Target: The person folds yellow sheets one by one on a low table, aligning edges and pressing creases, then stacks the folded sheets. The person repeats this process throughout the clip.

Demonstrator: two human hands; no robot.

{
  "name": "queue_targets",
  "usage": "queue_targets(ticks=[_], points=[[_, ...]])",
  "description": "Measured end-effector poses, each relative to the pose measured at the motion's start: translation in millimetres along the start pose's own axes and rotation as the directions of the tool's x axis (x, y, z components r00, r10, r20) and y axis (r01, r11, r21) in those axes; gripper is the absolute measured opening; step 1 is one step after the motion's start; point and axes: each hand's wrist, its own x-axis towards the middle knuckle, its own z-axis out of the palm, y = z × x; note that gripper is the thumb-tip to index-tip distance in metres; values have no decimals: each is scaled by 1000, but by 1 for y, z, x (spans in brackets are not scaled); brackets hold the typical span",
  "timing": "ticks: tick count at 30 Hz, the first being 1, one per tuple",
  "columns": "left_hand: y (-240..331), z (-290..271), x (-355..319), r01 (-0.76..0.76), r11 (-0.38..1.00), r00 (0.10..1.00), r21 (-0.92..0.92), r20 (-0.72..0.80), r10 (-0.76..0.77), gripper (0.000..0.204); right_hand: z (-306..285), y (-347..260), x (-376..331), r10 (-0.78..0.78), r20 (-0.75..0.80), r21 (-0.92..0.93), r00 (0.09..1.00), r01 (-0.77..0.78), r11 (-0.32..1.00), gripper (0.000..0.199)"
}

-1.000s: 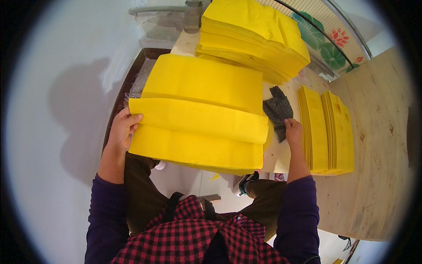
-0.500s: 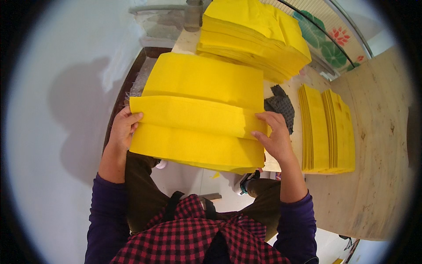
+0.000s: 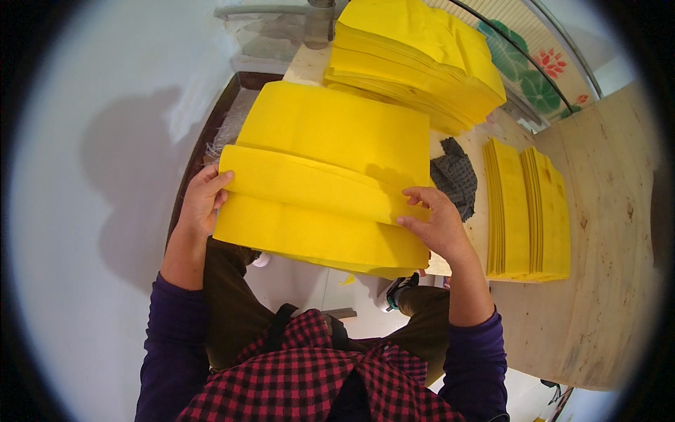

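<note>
A stack of yellow cloth sheets (image 3: 330, 126) lies in front of me, and on it a yellow folded cloth (image 3: 302, 177) forms a band running left to right. My left hand (image 3: 205, 197) pinches the band's left end, thumb on top and fingers curled at the edge. At the other end, my right hand (image 3: 436, 219) rests against the cloth with thumb and fingers apart. Its fingertips touch the surface, and part of the band's right end is hidden beneath them.
A taller yellow cloth pile (image 3: 415, 63) stands behind. Two folded yellow bundles (image 3: 527, 211) sit to the right against a wooden board (image 3: 598, 232). A dark grey textured cloth (image 3: 455, 176) lies between. A white wall (image 3: 105, 211) rises on the left.
The view has shifted slightly, so the stacks appear a little farther right. My right hand has slid slightly left along the band, while my left keeps its pinch.
</note>
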Motion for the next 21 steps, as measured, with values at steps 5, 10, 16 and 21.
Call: queue_targets(ticks=[5,10,16,21], points=[[-3,-3,2,-14,1000,1000,-9,-13,14,12,-4,-11,-4,106,79,135,991,-116,984,41],[-5,-4,4,12,998,998,-69,-62,-16,14,-3,-12,-8,-17,92,101,996,8,995,31],[-4,-6,3,24,997,996,-69,-79,-29,18,-2,-19,-17,-243,70,-11,968,244,970,18],[-5,-7,4,12,997,998,-79,-60,-17,18,-6,-27,-26,-352,150,-14,924,358,934,13]])
